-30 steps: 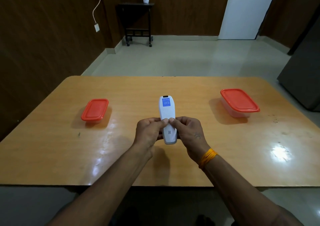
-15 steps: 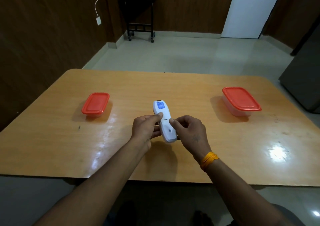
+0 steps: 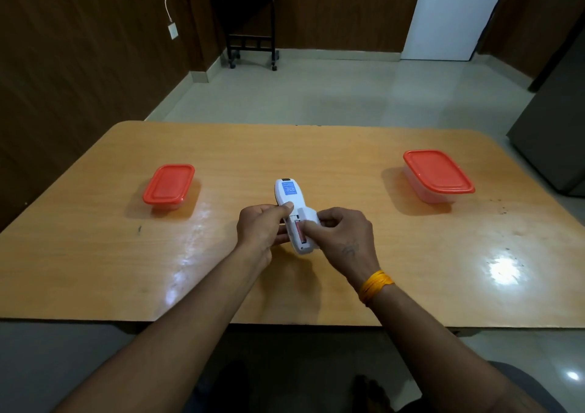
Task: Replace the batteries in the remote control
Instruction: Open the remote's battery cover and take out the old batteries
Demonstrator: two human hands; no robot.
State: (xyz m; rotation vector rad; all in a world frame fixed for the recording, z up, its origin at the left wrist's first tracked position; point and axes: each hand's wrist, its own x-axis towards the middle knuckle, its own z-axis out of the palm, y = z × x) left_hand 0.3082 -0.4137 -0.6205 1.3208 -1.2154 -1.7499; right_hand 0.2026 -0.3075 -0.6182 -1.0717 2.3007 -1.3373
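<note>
Sliding off the small white battery cover (image 3: 307, 213), your right hand (image 3: 340, 238) is pinching it, newly exposing a reddish battery (image 3: 299, 231); your left hand (image 3: 262, 227) is gripping the white plastic remote control (image 3: 289, 195) just above the surface (image 3: 316, 146), mid-near. Removing batteries comes next, probably.

Glossy wooden table (image 3: 316, 156), two red-lidded, seemingly clear containers (image 3: 168, 185) (image 3: 438, 173) apart.

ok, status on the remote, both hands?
Left hand grips remote. Right hand pinches battery cover, slid partly off; battery exposed. Nothing in the way.
</note>
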